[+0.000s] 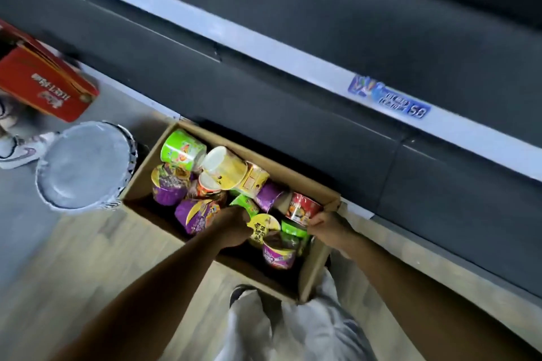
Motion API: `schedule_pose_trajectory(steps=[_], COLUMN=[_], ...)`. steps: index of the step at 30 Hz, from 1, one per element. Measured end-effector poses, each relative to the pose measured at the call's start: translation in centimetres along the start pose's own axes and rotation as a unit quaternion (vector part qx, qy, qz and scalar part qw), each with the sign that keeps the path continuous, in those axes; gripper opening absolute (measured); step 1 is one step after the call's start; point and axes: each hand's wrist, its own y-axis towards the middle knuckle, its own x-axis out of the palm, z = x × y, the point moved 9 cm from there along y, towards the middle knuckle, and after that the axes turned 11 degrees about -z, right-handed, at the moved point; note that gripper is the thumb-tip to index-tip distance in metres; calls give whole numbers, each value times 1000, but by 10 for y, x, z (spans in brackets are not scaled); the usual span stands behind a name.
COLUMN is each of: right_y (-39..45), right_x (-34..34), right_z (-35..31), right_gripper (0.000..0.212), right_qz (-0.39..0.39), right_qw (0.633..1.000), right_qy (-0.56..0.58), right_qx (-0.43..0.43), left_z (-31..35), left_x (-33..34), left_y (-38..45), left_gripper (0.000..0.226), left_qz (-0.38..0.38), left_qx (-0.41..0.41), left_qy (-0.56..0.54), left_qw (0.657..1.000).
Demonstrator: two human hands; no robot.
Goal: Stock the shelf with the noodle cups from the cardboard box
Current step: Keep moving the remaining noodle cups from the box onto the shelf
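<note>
Your left hand (pixel 233 221) curls around a yellow-lidded noodle cup (pixel 264 227) in the cardboard box (pixel 140 173). Your right hand (pixel 327 224) pinches the red cup (pixel 303 205) just beside it.

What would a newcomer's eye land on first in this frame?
Probably the cardboard box on the floor, a bright jumble of noodle cups lying at all angles, such as the green cup at its far end. Both hands are in it: the left hand curls at a yellow-lidded cup, the right hand grips a red cup by the box's right wall. Above runs the dark shelf with a blue price tag.
</note>
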Motion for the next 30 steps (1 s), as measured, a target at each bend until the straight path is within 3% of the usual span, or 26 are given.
schedule_pose_trajectory(steps=[6,9,12,16,23,30], right_y=[83,122,154,193,223,226], right_x=[46,64,80,99,142,157], right_z=[61,84,104,128,145,163], right_gripper=[27,53,43,42,40,44], right_qz=[8,23,25,34,-27,-55], right_qw=[994,985,967,957,885,850], right_qy=[89,151,227,252,426,459], right_qx=[68,79,114,142,186,253], left_z=[-38,-49,-56,-60,-61,-60], left_x=[66,92,119,152,191,219], left_y=[78,117,155,201,261,273], left_gripper=[35,37,31,46,41,29], left_qz=[-42,-53,-55,-61,-86,-114], left_qx=[-42,-51,-54,-55,-106,-155], left_qy=[-44,-80,-119,-181,-279,-408], left_qw=[997,994,990,980,951,893])
